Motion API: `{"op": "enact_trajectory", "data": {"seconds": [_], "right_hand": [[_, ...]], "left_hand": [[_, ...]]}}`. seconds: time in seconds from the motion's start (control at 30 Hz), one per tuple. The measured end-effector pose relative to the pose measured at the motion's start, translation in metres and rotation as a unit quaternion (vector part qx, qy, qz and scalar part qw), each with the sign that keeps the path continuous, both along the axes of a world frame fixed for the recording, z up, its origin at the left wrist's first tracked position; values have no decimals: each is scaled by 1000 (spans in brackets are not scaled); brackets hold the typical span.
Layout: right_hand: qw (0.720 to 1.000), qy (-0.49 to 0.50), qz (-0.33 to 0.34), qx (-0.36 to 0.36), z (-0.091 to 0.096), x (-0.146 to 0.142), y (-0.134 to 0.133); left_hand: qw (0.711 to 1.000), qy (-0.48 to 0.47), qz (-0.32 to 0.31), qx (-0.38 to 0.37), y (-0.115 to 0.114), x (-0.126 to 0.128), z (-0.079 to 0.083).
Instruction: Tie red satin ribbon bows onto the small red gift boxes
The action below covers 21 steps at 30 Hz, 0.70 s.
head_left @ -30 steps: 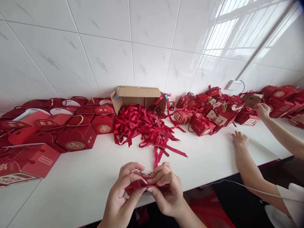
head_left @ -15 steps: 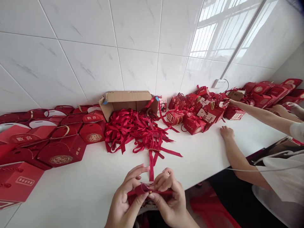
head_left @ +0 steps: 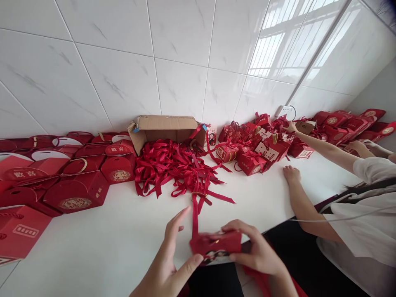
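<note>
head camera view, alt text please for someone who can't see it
A person's right hand holds a small red box at the near edge of a white table, the left hand spread open, its thumb at the box's corner. Behind, red ribbons spill from a cardboard box between clusters of red boxes; at right, a co-worker's hand reaches among them.

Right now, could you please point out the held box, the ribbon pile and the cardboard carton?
Held box [head_left: 213, 245], head view, upper part.
Ribbon pile [head_left: 168, 161], head view, its middle.
Cardboard carton [head_left: 167, 122], head view, top panel.
</note>
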State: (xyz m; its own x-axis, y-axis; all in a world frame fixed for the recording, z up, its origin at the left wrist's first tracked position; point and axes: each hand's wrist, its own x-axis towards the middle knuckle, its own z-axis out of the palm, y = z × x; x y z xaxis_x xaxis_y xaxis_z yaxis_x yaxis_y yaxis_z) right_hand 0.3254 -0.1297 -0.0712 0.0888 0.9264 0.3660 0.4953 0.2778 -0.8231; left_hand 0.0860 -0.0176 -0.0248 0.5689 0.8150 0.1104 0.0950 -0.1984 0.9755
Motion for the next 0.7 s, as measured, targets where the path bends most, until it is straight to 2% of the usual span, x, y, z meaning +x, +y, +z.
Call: {"op": "enact_trajectory", "data": {"seconds": [0.03, 0.07, 0.13, 0.17, 0.23, 0.27, 0.3, 0.37, 0.47, 0.53, 0.6, 0.67, 0.7], "right_hand": [[999, 18, -46, -11, -6, 15, -8], [991, 48, -127, -15, -12, 32, -15], [957, 105, -268, -48, -21, 67, -21], [932, 118, -340, -32, -24, 85, -20], [851, 104, -514, 9, -28, 116, -10], [820, 80, -567, 8, -29, 128, -2], [812, 51, -581, -11, -31, 138, 7], [829, 14, -556, -64, -39, 151, 23], [851, 2, -512, -119, -56, 144, 37], [869, -7, -475, -137, -68, 122, 39], [894, -19, -426, -140, -76, 86, 39], [922, -30, -364, -130, -76, 45, 40], [944, -41, -310, -106, -75, 25, 41]], "left_hand": [[1000, 27, 2, -8, 0, -1, -1], [999, 52, 7, -16, 0, -3, -2], [996, 86, 24, -25, 3, -7, -5], [995, 94, 34, -25, 6, -10, -6], [994, 96, 48, -13, 10, -14, -10], [994, 95, 54, -3, 13, -15, -13], [994, 97, 58, 7, 15, -17, -17], [992, 111, 56, 33, 18, -22, -26], [981, 163, 14, 101, 23, -25, -42], [965, 206, -22, 158, 23, -23, -54], [943, 239, -57, 223, 21, -14, -64], [918, 259, -97, 286, 17, -1, -72], [906, 266, -113, 309, 14, 5, -75]]}}
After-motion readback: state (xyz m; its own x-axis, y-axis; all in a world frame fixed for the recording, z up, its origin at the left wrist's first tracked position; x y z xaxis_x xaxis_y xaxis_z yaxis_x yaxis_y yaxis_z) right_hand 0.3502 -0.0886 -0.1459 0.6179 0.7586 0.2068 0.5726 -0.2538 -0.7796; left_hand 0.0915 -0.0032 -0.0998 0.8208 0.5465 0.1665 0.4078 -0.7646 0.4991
